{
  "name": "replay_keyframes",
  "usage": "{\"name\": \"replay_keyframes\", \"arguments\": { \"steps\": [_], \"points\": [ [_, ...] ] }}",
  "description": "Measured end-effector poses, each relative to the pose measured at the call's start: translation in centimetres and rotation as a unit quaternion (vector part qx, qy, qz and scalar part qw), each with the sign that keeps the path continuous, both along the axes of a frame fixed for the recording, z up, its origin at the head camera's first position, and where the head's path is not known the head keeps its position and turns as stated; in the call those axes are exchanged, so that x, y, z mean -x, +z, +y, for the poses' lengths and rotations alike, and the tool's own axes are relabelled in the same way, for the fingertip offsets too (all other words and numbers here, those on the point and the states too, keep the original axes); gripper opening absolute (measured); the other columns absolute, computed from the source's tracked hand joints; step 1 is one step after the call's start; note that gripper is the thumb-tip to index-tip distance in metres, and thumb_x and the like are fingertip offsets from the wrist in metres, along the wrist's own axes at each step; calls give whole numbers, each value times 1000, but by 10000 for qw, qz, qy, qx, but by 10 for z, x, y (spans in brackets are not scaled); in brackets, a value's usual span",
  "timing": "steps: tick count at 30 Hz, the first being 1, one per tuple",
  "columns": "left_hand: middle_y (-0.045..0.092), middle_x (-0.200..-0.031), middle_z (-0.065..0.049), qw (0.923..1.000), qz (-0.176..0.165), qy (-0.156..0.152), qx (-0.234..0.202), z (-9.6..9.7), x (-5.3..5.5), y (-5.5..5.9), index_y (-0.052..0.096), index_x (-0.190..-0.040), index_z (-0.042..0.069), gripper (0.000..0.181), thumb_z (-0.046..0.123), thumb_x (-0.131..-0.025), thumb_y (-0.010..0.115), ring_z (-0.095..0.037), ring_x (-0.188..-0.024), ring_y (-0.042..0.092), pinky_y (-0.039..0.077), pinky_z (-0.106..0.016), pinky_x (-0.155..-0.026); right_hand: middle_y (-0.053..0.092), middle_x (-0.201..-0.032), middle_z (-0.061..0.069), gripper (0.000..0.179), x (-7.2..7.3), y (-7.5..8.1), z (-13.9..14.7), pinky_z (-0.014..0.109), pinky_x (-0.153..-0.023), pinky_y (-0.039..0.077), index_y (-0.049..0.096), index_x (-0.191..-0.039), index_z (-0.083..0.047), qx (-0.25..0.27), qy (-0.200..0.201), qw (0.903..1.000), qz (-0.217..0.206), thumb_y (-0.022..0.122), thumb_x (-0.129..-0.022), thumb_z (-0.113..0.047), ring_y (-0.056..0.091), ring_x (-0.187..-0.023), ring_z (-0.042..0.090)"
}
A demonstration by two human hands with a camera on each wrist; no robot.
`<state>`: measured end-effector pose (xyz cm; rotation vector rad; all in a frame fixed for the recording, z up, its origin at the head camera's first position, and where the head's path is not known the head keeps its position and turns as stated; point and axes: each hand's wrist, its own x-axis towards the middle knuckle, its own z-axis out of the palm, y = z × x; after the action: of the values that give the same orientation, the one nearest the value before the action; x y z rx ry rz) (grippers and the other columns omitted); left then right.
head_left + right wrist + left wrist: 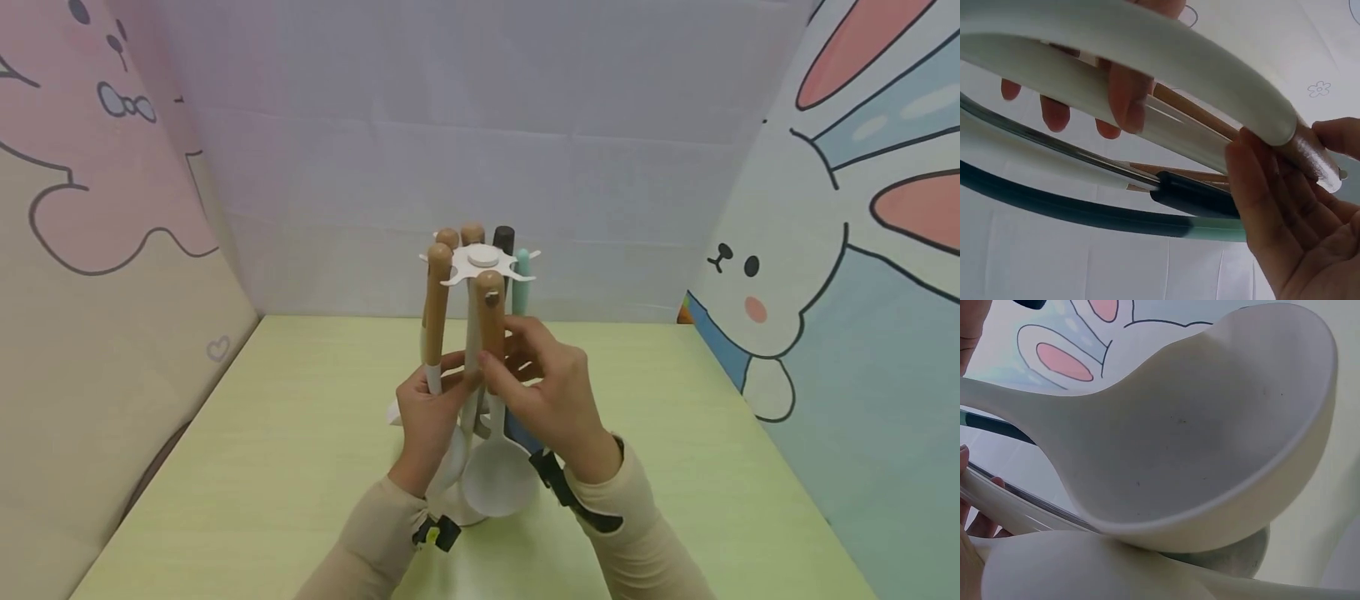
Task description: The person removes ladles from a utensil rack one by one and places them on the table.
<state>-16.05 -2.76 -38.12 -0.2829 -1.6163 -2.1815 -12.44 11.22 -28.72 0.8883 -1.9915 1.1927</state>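
A white utensil rack (480,265) with a hooked top stands upright on the table, several utensils around it. My left hand (435,412) grips its central post, fingers wrapping behind it in the right wrist view. With thumb and fingers, my right hand (551,392) holds the wooden handle of a white ladle (501,477) at the rack's near side. The ladle's deep bowl fills much of the left wrist view. Its handle top is beside a front hook; whether it hangs there I cannot tell. Another wooden-handled utensil (438,292) is just left, its lower part hidden by my left hand.
A black-handled utensil (504,240) and a mint-handled one (521,279) hang at the rack's right side. Two more wooden handles (472,233) are at the back. The green-yellow table (315,417) meets a pale back wall, with cartoon-printed sheets at both sides.
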Motion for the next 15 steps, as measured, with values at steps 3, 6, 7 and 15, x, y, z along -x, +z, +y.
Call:
{"name": "replay_keyframes", "arguments": {
  "steps": [3,6,7,15],
  "points": [
    [74,-99,-13,10000,-26,-22,-8,6,1,-1,72,-100,-10,23,-3,-79,79,-17,-81,74,58,-32,-73,73,-82,14,30,0,-1,2,26,-53,56,62,-115,4,44,-97,9999,-40,71,-86,0,69,-65,17],
    [74,-98,-13,10000,-8,-16,-14,10,1,-1,72,-100,-11,23,-5,-79,79,-16,-79,73,58,-31,-73,73,-84,16,29,0,-2,4,26,-53,56,61,-115,4,81,-120,9998,-141,70,-87,1,70,-66,18],
    [74,-97,-13,10000,3,-15,-19,12,2,-1,72,-100,-11,23,-5,-79,79,-15,-79,73,58,-31,-72,73,-85,16,29,-1,-2,4,26,-54,56,61,-115,4,93,-128,9997,-184,70,-87,1,70,-66,18],
    [73,-97,-19,9999,89,-65,-51,17,0,1,71,-101,-13,23,-6,-80,77,-14,-77,72,58,-30,-72,71,-82,15,25,-4,-1,9,25,-55,56,61,-112,6,106,-2,9988,-480,69,-89,4,68,-64,18]
  ]
}}
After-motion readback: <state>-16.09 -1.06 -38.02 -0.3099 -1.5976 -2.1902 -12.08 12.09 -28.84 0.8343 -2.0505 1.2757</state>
